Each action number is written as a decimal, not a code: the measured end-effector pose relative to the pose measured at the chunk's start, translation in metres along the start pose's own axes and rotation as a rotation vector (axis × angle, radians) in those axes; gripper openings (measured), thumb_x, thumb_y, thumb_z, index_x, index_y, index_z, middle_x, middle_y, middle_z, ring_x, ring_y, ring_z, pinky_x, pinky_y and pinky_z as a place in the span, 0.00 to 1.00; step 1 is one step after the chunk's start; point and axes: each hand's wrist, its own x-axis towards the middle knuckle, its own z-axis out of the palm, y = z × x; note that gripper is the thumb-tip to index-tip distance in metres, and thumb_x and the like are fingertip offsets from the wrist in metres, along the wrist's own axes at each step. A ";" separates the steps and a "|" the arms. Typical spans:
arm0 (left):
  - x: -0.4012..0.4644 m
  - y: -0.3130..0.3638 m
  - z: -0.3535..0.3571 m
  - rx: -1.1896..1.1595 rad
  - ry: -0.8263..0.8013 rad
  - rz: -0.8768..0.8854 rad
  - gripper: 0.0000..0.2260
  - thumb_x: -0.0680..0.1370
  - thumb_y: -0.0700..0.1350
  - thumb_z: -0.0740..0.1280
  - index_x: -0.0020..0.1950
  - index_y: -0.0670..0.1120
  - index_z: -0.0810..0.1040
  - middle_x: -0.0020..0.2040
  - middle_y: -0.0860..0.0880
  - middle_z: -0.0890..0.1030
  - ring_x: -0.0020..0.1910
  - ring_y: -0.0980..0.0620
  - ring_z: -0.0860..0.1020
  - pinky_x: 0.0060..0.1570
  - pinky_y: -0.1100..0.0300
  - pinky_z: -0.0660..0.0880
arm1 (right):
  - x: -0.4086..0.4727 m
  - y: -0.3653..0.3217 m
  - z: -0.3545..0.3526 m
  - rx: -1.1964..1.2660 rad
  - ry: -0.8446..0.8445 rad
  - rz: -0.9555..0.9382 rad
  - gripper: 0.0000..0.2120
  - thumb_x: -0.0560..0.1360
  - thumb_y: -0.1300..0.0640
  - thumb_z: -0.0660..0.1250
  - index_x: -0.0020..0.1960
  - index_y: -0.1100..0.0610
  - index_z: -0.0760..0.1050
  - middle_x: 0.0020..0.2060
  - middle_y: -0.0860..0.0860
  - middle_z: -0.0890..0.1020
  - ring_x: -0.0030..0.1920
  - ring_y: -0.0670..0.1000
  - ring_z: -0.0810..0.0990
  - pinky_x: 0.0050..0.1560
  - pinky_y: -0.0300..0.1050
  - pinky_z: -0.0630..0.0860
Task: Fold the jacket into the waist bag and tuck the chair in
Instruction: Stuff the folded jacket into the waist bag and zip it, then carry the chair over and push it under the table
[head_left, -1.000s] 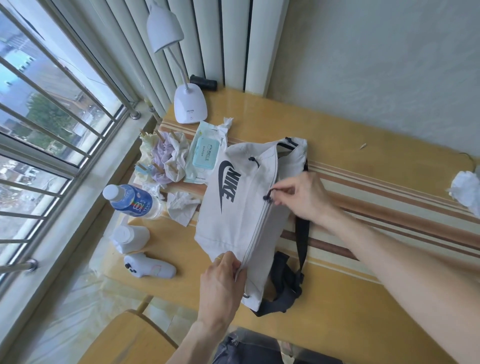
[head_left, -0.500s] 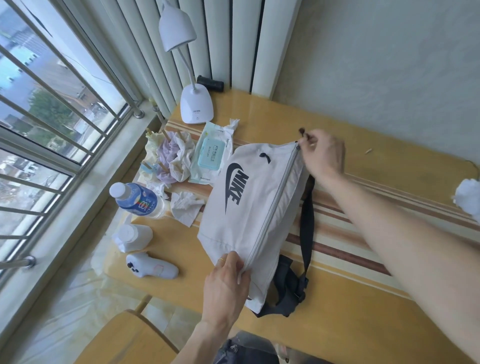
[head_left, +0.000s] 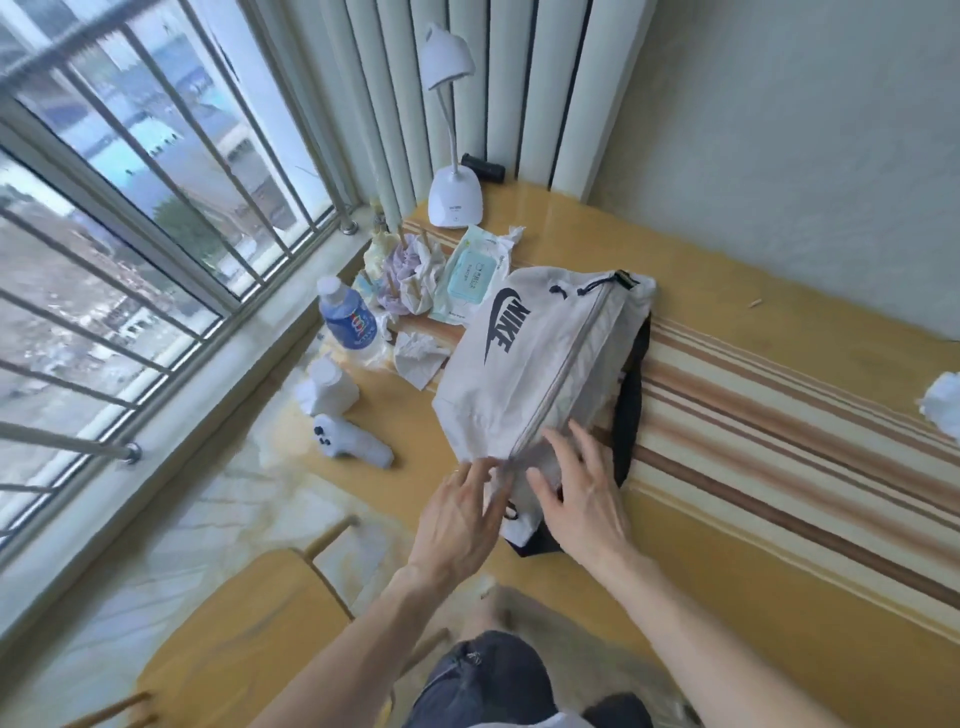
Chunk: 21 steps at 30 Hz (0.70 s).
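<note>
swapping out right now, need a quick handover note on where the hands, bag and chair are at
Left hand: open, fingers spread at the near end of the waist bag, holding nothing.
Right hand: open, flat at the same end by the zipper.
The bag lies on the table, looks full, zipper apparently closed along its length. No jacket in sight, presumably packed inside.
Chair: near left, not yet pushed under the table.
Left to do: let go of the bag, tuck the chair in.

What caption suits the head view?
Both hands, left and right, open on the zipped bag.
</note>
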 end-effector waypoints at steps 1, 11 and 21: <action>-0.017 -0.002 -0.002 -0.007 0.005 -0.028 0.16 0.85 0.57 0.56 0.69 0.52 0.71 0.58 0.50 0.80 0.55 0.49 0.79 0.51 0.54 0.75 | -0.017 -0.004 0.001 0.053 0.017 -0.012 0.25 0.82 0.45 0.62 0.77 0.48 0.64 0.77 0.54 0.63 0.76 0.56 0.63 0.71 0.57 0.70; -0.266 -0.031 0.006 0.009 0.126 -0.115 0.16 0.84 0.54 0.57 0.67 0.47 0.73 0.57 0.46 0.82 0.52 0.46 0.81 0.47 0.54 0.75 | -0.232 -0.032 0.047 0.197 0.063 -0.180 0.21 0.81 0.50 0.65 0.72 0.55 0.72 0.66 0.55 0.77 0.66 0.57 0.76 0.65 0.50 0.70; -0.469 -0.076 -0.036 0.062 0.390 -0.365 0.16 0.83 0.56 0.58 0.67 0.52 0.74 0.57 0.49 0.82 0.56 0.49 0.79 0.54 0.51 0.76 | -0.408 -0.089 0.100 0.344 -0.181 -0.252 0.16 0.81 0.46 0.63 0.68 0.45 0.71 0.62 0.48 0.78 0.61 0.49 0.78 0.60 0.49 0.76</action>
